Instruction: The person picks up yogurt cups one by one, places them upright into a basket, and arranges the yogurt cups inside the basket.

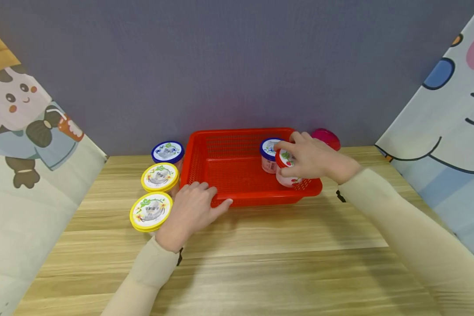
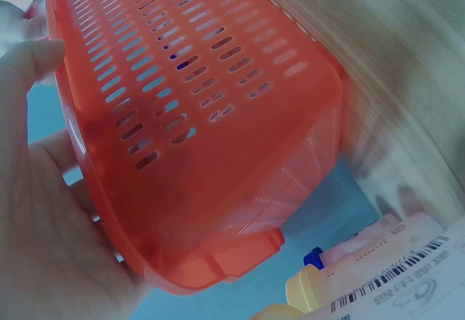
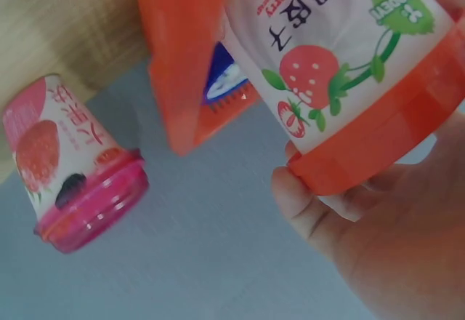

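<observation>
My right hand [image 1: 314,158] grips a strawberry cup [image 3: 312,80] by its red lid [image 3: 385,138], at the right end of the red plastic basket [image 1: 237,199]. A blue-lidded cup [image 1: 269,164] stands in the basket just beside it. At the basket's front left corner, my left hand [image 1: 191,208] holds the rim, its fingers over the edge and its thumb along the front. Left of that hand are two yellow-lidded cups [image 1: 151,211] and another blue-lidded cup [image 1: 167,151] in a row.
A cup with a magenta lid [image 3: 94,204] stands outside the basket at its right. Behind the wooden table [image 1: 284,272] rises a grey panel [image 1: 237,66]. Cartoon-printed sheets [image 1: 35,127] hang at both sides.
</observation>
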The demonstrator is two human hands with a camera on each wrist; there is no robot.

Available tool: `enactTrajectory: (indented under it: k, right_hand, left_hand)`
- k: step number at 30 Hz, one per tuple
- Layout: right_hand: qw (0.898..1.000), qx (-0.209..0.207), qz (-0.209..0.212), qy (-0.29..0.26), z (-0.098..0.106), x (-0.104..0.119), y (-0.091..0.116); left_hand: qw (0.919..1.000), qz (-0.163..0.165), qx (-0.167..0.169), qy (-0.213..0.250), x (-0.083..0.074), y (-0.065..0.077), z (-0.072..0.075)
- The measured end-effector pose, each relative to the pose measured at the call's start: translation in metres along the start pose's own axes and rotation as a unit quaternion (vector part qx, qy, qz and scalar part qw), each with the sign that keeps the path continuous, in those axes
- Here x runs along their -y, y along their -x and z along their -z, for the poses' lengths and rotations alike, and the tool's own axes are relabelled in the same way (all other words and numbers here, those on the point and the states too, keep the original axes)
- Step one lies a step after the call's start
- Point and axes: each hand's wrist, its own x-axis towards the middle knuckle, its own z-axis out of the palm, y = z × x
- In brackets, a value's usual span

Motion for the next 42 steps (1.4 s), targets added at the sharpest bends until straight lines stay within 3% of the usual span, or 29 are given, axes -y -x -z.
enactTrajectory:
  k: [18,42]
  right_hand:
    - [0.999,0.023,0.021,-0.014,-0.025,0.0,-0.004]
    - [0.998,0.044,0.035,-0.007,-0.035,0.001,-0.008]
  left_hand:
    - [1.0,-0.001,-0.004,-0.002,0.0,0.0,-0.001]
    - [1.0,-0.001,-0.001,-0.002,-0.003,-0.001,0.002]
